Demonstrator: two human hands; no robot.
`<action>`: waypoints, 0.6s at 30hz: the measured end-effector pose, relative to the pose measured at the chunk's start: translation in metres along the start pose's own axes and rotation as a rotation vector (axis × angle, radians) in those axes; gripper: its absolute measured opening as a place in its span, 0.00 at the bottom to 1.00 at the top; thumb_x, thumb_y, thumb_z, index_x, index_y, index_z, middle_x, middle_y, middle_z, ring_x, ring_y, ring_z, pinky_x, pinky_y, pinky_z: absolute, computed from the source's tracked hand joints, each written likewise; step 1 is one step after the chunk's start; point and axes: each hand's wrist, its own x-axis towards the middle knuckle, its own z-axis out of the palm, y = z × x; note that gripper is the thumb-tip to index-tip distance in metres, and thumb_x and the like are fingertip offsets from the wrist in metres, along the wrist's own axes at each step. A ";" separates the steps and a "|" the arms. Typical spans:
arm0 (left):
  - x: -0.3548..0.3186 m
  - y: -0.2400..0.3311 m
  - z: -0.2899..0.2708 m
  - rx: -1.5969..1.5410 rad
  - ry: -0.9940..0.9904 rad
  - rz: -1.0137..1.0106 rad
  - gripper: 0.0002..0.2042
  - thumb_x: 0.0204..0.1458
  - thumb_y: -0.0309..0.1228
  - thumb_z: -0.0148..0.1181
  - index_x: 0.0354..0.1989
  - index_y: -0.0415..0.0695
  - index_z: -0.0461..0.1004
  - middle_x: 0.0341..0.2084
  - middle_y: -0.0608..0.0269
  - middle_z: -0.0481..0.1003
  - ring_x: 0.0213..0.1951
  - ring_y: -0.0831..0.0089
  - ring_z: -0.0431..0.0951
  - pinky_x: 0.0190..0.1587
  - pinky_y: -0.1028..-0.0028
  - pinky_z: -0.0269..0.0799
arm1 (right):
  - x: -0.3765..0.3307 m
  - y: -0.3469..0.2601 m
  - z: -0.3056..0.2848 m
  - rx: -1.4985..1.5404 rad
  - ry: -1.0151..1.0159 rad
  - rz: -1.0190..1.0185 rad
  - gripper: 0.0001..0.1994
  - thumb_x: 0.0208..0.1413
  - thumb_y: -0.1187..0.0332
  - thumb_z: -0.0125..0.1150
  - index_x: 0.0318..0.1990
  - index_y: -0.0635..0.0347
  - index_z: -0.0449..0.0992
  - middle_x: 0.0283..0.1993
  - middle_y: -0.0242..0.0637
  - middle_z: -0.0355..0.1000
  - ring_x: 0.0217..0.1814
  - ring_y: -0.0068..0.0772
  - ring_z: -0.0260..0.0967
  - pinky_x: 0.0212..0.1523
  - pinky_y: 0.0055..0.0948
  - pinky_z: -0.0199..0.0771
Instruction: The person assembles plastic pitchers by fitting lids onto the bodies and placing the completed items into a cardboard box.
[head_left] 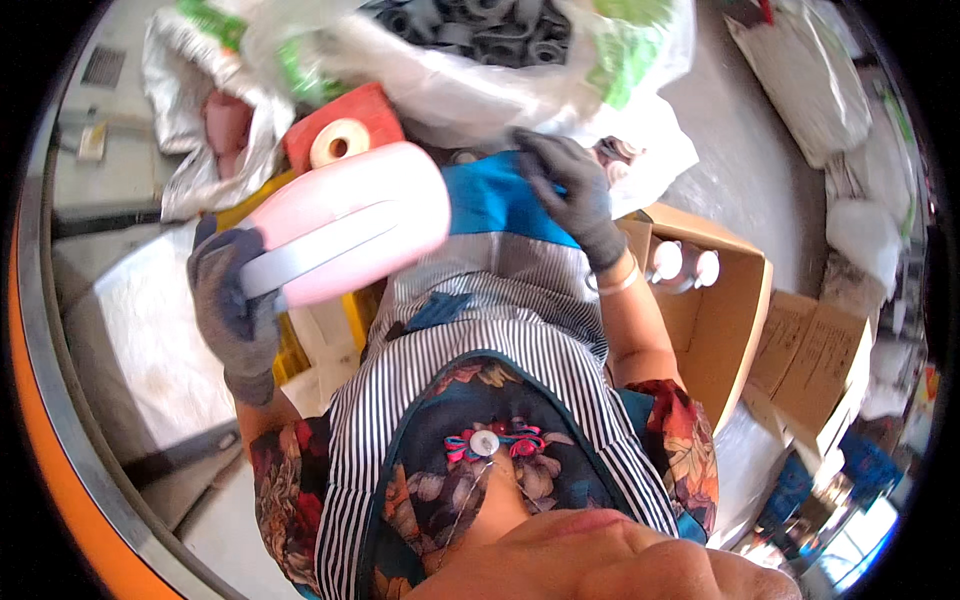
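My left hand (235,310), in a dark grey glove, is closed on one end of a pink, rounded jug-like vessel (410,205). A pale grey strip, like a handle, runs along the vessel's side, which lies tilted in front of my apron. Above my lap, my right hand (572,190), also gloved, has its fingers stretched out and seems to hold nothing. It is nearest to a plastic bag (460,95) of black ring-like parts (470,30). Just behind the vessel stands a red block (375,112) with a cream ring (322,152) on it.
On the right, an open cardboard box (690,345) holds white-topped items (705,268). A second carton (810,350) and white sacks (800,80) stand farther right. A bag with a dull pink piece (228,125) is at far left. A yellow crate (290,350) sits below the vessel.
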 end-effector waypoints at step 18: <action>0.020 0.020 0.122 -0.340 -0.181 -0.347 0.12 0.50 0.20 0.55 0.43 0.39 0.73 0.50 0.54 0.74 0.58 0.55 0.70 0.63 0.62 0.61 | -0.066 0.292 0.047 -0.852 -0.862 0.725 0.16 0.48 0.61 0.64 0.45 0.54 0.78 0.51 0.49 0.73 0.54 0.48 0.72 0.55 0.42 0.71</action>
